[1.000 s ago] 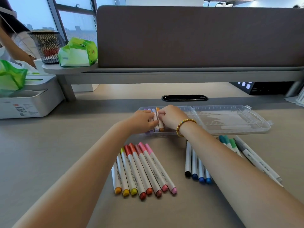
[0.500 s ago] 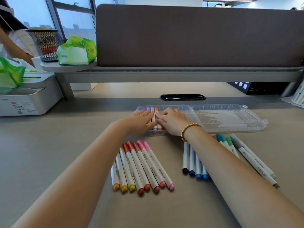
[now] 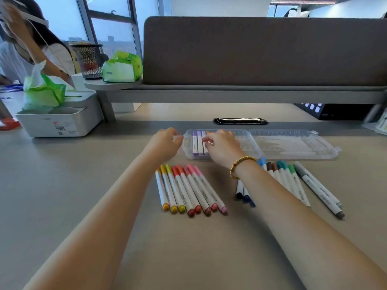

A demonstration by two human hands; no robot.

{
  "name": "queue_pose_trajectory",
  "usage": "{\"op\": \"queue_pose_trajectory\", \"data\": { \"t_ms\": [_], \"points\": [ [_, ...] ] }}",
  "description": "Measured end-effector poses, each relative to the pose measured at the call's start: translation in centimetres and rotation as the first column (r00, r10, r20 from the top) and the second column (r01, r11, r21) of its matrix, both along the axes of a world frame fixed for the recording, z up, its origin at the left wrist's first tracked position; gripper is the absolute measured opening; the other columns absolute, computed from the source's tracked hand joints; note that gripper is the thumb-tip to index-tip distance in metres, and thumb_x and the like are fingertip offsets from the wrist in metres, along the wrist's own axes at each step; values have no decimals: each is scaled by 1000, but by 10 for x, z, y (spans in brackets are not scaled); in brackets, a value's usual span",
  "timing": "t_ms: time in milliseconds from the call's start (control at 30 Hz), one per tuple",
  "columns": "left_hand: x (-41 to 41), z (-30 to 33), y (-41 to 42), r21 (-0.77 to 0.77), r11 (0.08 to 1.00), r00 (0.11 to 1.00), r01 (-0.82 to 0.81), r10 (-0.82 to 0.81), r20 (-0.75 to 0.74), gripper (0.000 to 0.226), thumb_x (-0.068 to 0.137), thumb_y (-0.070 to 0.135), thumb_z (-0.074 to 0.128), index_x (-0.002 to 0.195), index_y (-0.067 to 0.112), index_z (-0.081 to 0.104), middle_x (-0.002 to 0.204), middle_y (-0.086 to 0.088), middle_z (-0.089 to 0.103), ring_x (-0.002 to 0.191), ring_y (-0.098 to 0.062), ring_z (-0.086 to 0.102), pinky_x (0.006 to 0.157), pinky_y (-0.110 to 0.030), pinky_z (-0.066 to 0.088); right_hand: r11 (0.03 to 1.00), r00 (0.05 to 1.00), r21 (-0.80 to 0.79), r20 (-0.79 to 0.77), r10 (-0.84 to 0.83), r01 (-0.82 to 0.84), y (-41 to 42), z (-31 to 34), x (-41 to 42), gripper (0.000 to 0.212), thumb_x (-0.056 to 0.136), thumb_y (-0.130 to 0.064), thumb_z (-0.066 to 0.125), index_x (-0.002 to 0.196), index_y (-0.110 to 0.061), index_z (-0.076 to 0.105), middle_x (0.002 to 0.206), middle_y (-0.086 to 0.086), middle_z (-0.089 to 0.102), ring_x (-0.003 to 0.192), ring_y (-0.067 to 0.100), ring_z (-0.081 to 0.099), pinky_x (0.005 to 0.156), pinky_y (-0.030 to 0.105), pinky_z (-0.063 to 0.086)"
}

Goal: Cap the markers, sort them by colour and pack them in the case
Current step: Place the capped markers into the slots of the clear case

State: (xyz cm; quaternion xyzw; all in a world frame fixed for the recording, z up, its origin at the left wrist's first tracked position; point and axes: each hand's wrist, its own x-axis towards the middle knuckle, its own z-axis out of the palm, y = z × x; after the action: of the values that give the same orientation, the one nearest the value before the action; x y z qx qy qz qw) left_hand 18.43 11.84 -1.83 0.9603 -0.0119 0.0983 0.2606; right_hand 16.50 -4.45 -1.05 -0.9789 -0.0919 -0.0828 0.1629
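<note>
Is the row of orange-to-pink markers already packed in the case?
No, the orange-to-pink markers lie on the desk in front of the clear case, which holds only a few purple markers.

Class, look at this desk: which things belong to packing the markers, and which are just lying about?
Belong to the job:
clear case
purple markers in the case
warm-coloured markers
blue, brown, green and grey markers

Just lying about:
mesh pen cup
green tissue pack
white organiser box

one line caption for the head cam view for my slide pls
Both hands, left hand and right hand, hover at the clear case holding purple markers; warm-coloured markers wait on the desk.
</note>
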Motion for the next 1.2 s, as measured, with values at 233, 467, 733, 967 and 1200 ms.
{"op": "queue_pose_trajectory", "data": {
  "t_ms": [233, 467, 733, 967, 1200],
  "points": [
    [-51, -10, 43, 121, 955, 953, -272, 284, -102, 37, 95, 33, 42, 118, 5, 49, 116, -15, 56, 103, -31, 54, 84, -37, 45, 998, 997, -41, -67, 39, -41, 42, 0, -33, 36, 93, -24, 50, 127, -13, 55, 133, 12, 48, 125, 30, 38, 101, 38, 37],
    [-77, -11, 38, 95, 979, 949, -181, 199, -245, 41, 94, 37, 47, 111, 2, 56, 112, -16, 62, 103, -31, 58, 78, -30, 44, 988, 984, -72, -125, 124, -134, 66, 0, -67, 31, 92, -31, 51, 117, -15, 60, 121, 10, 55, 117, 28, 43, 97, 38, 41],
    [-85, -7, 36, 198, 975, 941, -100, 157, -299, 42, 90, 27, 48, 109, -9, 60, 111, -23, 63, 104, -35, 59, 77, -35, 47, 974, 982, -185, -157, 105, -134, 72, -5, -84, 34, 91, -40, 50, 108, -12, 58, 124, 13, 53, 123, 30, 39, 92, 36, 37],
    [-88, -2, 37, 307, 948, 933, -83, 182, -310, 31, 90, 27, 49, 69, 5, 49, 64, -8, 51, 63, -20, 53, 70, -29, 44, 963, 986, -234, -131, 102, -130, 76, -4, -86, 32, 93, -34, 45, 110, -11, 58, 122, 13, 57, 121, 32, 43, 92, 35, 36],
    [-86, 0, 49, 0, 994, 910, -108, 99, -402, 35, 91, 27, 51, 64, 6, 50, 58, -6, 50, 49, -18, 45, 51, -23, 39, 969, 960, -179, -254, 122, -171, 71, 3, -83, 25, 88, -34, 54, 89, -9, 56, 87, 4, 57, 94, 27, 57, 71, 28, 40]
  ]
}}
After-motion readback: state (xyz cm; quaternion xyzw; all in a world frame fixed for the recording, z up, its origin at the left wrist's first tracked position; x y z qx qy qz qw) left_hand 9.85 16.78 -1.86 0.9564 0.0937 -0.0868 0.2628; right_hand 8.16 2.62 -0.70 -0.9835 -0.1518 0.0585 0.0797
